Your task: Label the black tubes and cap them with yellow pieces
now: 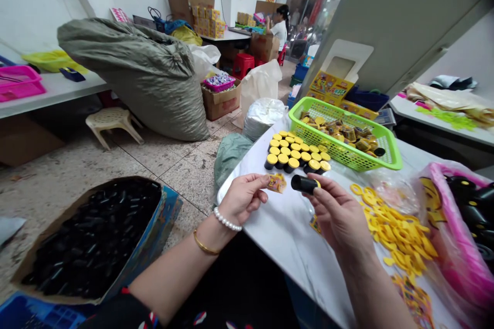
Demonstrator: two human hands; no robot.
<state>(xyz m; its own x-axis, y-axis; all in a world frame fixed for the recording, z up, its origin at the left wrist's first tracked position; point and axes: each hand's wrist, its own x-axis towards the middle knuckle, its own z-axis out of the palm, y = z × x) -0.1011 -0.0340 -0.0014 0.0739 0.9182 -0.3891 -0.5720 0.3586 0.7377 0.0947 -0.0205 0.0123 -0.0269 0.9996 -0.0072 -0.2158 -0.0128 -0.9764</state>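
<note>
My left hand [243,196] pinches a small yellow printed sticker [277,183] between thumb and fingertips, just above the white table [293,236]. My right hand [339,213] grips a short black tube with a yellow cap [304,184], held sideways and close to the sticker. Beyond both hands, a block of upright black tubes with yellow caps [295,153] stands on the table. A heap of loose yellow rings [397,231] lies to the right of my right hand.
A green basket [389,157] holds wrapped pieces behind the tubes. A pink tub [459,236] with black parts sits at the right. A cardboard box of black tubes [92,236] stands on the floor at left, near a big grey sack [142,72]. A person [278,28] sits far back.
</note>
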